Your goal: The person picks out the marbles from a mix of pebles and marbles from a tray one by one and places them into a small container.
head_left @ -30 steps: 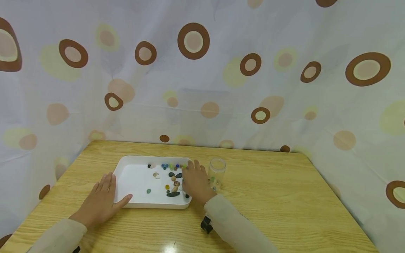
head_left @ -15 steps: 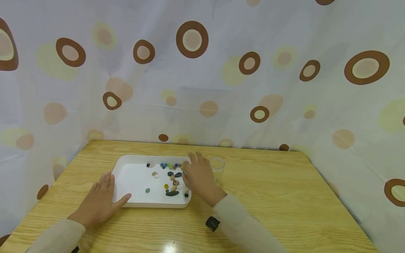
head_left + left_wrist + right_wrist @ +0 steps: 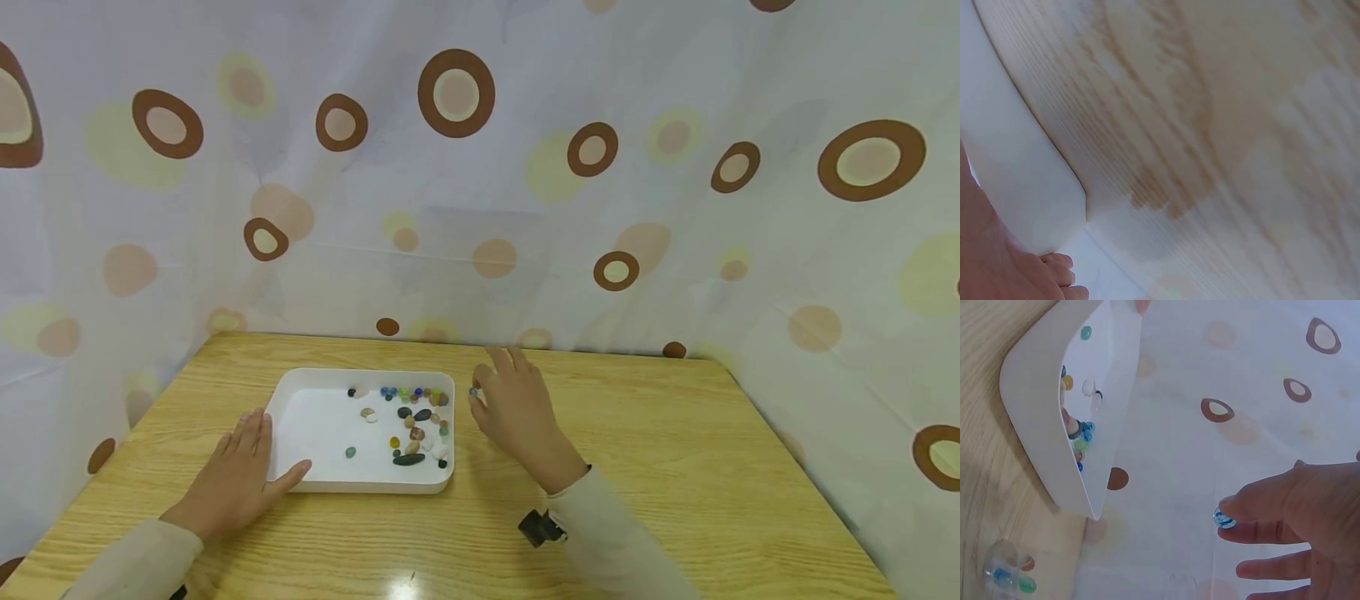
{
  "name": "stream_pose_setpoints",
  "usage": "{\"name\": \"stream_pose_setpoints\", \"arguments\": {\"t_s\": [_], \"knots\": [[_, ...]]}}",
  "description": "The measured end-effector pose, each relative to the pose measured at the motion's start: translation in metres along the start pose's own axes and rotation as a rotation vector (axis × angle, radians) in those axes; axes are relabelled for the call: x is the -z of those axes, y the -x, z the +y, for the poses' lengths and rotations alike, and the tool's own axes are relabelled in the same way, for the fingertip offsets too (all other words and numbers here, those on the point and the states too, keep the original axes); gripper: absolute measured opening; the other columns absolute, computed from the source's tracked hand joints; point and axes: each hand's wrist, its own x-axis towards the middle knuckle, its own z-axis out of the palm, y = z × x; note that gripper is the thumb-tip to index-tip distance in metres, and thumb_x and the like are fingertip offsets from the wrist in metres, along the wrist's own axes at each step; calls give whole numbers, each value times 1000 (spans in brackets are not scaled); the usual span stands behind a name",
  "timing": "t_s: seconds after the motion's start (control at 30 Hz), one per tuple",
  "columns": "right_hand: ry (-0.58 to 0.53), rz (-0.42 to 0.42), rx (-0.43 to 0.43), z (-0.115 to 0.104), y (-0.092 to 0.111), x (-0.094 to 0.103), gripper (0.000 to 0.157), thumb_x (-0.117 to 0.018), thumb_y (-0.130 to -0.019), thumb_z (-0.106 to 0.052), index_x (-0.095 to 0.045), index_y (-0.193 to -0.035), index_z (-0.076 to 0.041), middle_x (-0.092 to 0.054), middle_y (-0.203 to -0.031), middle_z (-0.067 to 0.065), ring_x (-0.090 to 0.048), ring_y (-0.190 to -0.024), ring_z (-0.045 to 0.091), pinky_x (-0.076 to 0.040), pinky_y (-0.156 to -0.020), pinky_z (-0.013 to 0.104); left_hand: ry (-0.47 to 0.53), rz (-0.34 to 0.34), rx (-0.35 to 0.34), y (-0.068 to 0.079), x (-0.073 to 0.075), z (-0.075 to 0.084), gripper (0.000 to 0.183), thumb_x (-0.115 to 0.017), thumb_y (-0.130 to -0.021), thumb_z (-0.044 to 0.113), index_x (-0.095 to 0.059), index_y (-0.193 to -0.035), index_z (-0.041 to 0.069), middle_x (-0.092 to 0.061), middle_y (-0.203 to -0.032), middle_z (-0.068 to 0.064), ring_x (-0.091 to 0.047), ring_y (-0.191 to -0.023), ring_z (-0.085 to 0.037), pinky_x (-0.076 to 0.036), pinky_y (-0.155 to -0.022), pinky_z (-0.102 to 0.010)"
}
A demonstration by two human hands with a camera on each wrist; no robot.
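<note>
My right hand (image 3: 521,417) pinches a clear glass marble with a blue swirl (image 3: 1224,518) between thumb and index finger; the other fingers are spread. It is raised to the right of a white rectangular tray (image 3: 315,425). In the right wrist view a clear jar (image 3: 1010,575) with several marbles at its base stands below; in the head view this hand hides it. My left hand (image 3: 232,479) lies flat against the tray's left side, fingers straight and thumb along the near rim. In the left wrist view its fingers show beside the tray's white wall (image 3: 1016,144).
Several marbles (image 3: 403,392) and coloured pebbles sit in the tray's right half, among them a long dark stone (image 3: 408,459) and a lone green pebble (image 3: 350,452). The wooden table (image 3: 675,467) meets a patterned curtain (image 3: 495,167) at its back edge.
My right hand has left the tray's right end and moved right and up, with the marble now showing between its fingertips. My left hand stays in place.
</note>
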Motion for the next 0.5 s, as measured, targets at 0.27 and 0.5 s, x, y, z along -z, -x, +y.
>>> {"name": "stream_pose_setpoints", "arguments": {"t_s": [0.27, 0.5], "knots": [[-8, 16, -64, 28, 10, 5, 9, -69, -88, -22, -69, -88, -12, -55, -131, 17, -48, -123, 38, -50, -85, 53, 3, 11, -1, 0, 1, 1, 100, -45, -92, 63, -24, -139, -23, -22, -147, -40, -21, -136, -55, -22, -106, -66], [-63, -2, -120, 47, 16, 1, 11, -69, -88, -21, -70, -89, -10, -57, -128, 19, -50, -119, 40, -50, -85, 55, 13, 7, 2, 1, 1, 1, 100, -45, -92, 63, -24, -139, -23, -21, -147, -40, -21, -136, -55, -21, -106, -66]]}}
